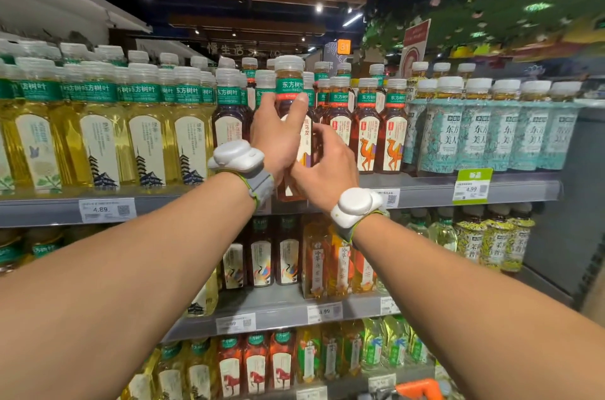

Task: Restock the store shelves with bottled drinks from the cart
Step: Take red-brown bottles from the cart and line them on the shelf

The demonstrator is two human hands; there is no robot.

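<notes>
Rows of yellow tea bottles (98, 137) cropped at the left border. Left hand (278, 137) clamped round the shoulder of the amber tea bottle (289, 85), raised before the top shelf (170, 204); lower body and any free slot behind hidden by both hands. Right hand (327, 167) blurred near its base, grip impossible to tell. Orange cart handle (419, 388) cut off bottom right.

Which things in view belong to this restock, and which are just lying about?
In the job:
- held tea bottle
- left hand, gripping it up high
- right hand, lower on it
- top shelf
- camel-label bottles beside it

Just there:
- yellow tea bottles
- teal-label bottles
- price tag
</notes>
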